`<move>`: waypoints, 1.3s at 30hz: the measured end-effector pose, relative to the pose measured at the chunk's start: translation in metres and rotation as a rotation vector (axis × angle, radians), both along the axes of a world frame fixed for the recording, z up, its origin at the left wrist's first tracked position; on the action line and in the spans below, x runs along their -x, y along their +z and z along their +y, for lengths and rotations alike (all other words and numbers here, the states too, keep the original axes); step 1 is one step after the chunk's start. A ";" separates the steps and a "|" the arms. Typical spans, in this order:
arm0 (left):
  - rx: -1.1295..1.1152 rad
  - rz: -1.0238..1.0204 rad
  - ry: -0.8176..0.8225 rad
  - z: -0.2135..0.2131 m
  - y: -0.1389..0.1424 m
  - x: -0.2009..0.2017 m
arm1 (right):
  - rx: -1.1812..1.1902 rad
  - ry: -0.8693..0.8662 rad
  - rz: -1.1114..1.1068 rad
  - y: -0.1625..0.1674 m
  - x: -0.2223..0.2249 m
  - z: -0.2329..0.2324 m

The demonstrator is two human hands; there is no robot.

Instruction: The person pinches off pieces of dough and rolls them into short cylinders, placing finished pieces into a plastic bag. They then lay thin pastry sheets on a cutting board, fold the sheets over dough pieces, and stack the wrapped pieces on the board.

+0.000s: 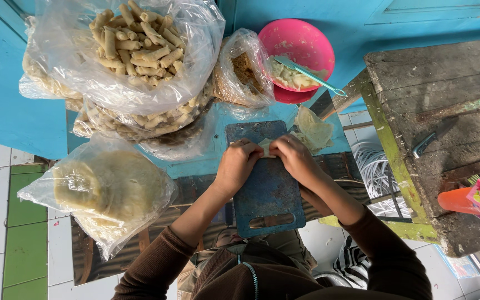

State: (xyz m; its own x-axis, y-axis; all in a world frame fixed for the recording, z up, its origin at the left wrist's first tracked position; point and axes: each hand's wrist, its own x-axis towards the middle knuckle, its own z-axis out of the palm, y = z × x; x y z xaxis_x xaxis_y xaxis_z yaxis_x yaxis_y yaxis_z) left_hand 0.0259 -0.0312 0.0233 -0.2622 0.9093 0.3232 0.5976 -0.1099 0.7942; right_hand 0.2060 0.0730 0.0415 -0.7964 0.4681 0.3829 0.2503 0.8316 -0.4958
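2 hands (239,164) (294,158) pinch 1 wrapper (266,146); 1 blue board (268,189) beneath.

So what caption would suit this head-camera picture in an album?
Both hands, left hand and right hand, fold a small pale wrapper on a blue cutting board.

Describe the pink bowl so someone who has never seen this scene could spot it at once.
Start at the blue cutting board where both hands fold a wrapper. Look past its far edge and slightly right: the pink bowl sits against the blue wall. It is the only round pink container, holding pale filling and a teal utensil, unlike the clear plastic bags beside it.
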 end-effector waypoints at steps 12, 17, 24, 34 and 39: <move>-0.085 0.365 0.135 -0.002 0.012 -0.003 | 0.123 -0.196 0.070 -0.012 -0.005 -0.008; 0.045 0.150 0.215 0.000 0.016 -0.004 | 0.375 -0.242 0.072 -0.011 -0.002 -0.007; -0.079 0.390 0.115 -0.006 0.019 -0.005 | -0.083 -0.130 0.140 -0.006 -0.005 -0.023; 0.032 0.214 0.273 0.015 0.016 -0.011 | 0.413 -0.306 0.064 -0.007 0.001 0.006; -0.145 0.429 0.073 0.011 0.010 -0.002 | -0.080 -0.141 0.113 0.000 -0.006 -0.008</move>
State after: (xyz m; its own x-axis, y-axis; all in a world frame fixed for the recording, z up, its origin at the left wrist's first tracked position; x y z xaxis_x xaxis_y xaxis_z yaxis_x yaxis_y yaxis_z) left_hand 0.0278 -0.0203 0.0335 -0.1386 0.8309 0.5388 0.8795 -0.1468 0.4527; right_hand 0.2119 0.0648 0.0411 -0.6746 0.5365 0.5070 0.3140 0.8301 -0.4607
